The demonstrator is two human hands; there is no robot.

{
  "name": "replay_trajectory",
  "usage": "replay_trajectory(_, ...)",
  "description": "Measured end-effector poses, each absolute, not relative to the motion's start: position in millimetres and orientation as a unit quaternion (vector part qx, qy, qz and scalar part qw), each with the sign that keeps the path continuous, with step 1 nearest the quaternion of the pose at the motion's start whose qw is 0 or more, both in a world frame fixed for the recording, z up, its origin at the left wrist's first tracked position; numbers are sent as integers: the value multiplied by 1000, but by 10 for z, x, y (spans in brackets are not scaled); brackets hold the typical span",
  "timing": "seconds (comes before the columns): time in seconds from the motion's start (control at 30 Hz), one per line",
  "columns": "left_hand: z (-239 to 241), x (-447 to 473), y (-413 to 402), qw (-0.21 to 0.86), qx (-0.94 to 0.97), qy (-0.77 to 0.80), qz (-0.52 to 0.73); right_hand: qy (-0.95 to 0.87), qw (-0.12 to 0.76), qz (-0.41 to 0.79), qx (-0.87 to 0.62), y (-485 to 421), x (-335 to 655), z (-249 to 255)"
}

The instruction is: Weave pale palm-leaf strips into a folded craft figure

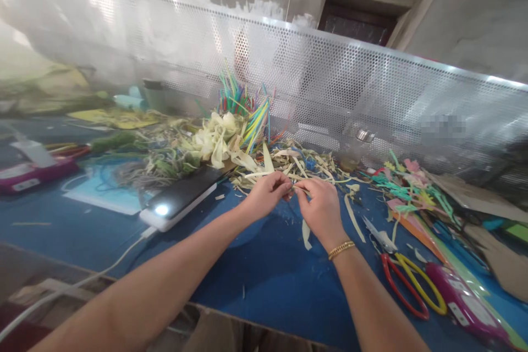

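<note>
My left hand [266, 193] and my right hand [320, 208] meet over the blue table top [256, 269]. Both pinch the same thin pale strip [297, 190] between their fingertips. A gold bracelet [341, 249] circles my right wrist. Just behind the hands lies a loose heap of cream leaf-like strips [289, 165]. A cream bundle folded like a flower [216, 137] sits to the left of it, with coloured sticks [243, 104] standing up behind. One cut strip [306, 234] lies below my right hand.
Red and yellow handled scissors [406, 280] lie at the right beside a pink tool [462, 300]. A phone on a white power bank [177, 201] with a cable sits left. Coloured paper scraps [412, 187] spread at right. A perforated metal screen [330, 82] walls the back.
</note>
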State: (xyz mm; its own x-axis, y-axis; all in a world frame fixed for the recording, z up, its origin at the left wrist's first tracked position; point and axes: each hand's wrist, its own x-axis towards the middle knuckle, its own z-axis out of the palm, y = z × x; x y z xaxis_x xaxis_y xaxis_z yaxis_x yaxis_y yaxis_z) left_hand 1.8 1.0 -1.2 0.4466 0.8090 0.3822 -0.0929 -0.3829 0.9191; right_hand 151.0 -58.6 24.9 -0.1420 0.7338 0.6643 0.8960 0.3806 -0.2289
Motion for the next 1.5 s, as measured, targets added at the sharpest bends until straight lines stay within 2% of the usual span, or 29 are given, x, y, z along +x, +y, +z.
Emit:
replay_trajectory(0.17,-40,18,37,515,678,262,454,-741,364,-116,-552,-594,1515,252)
replay_trajectory(0.3,-42,-25,49,476,713,284,430,-744,360,-113,-552,-597,1500,240)
replay_trajectory(0.47,6,-113,29,343,785,335,393,-742,381,-104,-542,-548,1553,191)
replay_trajectory(0.63,112,-175,-11,173,802,414,394,-654,463,-216,-558,-590,1570,261)
replay_trajectory(0.77,171,-167,-59,126,825,390,389,-713,443,-225,-494,-750,1440,368)
replay_trajectory(1.0,118,-127,-71,168,834,339,401,-714,449,-234,-483,-846,1395,439)
replay_trajectory(1.13,99,-107,-68,199,816,337,425,-753,367,-225,-498,-803,1395,439)
replay_trajectory(1.27,86,-79,-41,319,766,338,444,-783,307,-164,-516,-719,1418,353)
replay_trajectory(1.4,108,-54,-47,475,693,306,448,-789,334,-69,-511,-604,1529,237)
replay_trajectory(1.5,133,-48,-75,527,661,301,442,-797,360,25,-484,-546,1598,200)
